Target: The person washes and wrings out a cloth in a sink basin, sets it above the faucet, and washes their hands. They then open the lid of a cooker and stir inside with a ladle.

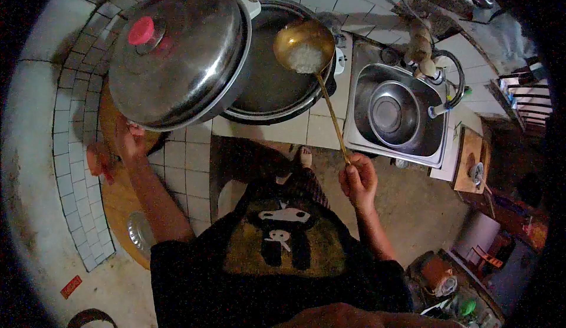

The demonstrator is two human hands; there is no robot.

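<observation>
My right hand is closed around the thin handle of a gold-coloured ladle. White, lumpy food like rice lies in the ladle's bowl, over the right side of a wide, dark round pan. At the left, a steel pot with a domed lid and a red knob overlaps the pan's left part. My left hand is at this pot's lower-left edge, its fingers curled under the rim. The pot hides part of that grip. One white side handle shows at its upper right.
Right of the pan, a steel sink holds a round metal basin, with a tap and hose beside it. A wooden board lies farther right. Below my left arm are a wooden surface and a glass dish.
</observation>
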